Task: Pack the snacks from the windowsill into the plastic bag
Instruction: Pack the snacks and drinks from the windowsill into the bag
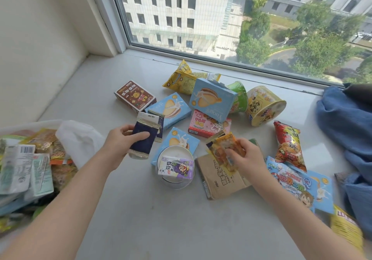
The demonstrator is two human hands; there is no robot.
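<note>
My left hand [118, 141] grips a dark blue snack packet [144, 137] just above the windowsill [141, 209]. An orange clear-wrapped snack [223, 149] is held by my right hand [244, 157] over a brown cardboard box [219, 181]. The white plastic bag [78, 137] lies open at the far left, with several packets [26, 167] inside it. Loose snacks lie between and beyond my hands: several light blue biscuit boxes [211, 98], a brown box [134, 95], a pink box [207, 125], a yellow bag [181, 78], a yellow cup [263, 104] and a red bag [287, 145].
A round white tin [173, 181] with a purple drink carton [177, 168] on it sits in front of me. Blue cloth [346, 119] is heaped at the right edge. The window glass [221, 18] runs along the back, a wall [40, 48] stands on the left.
</note>
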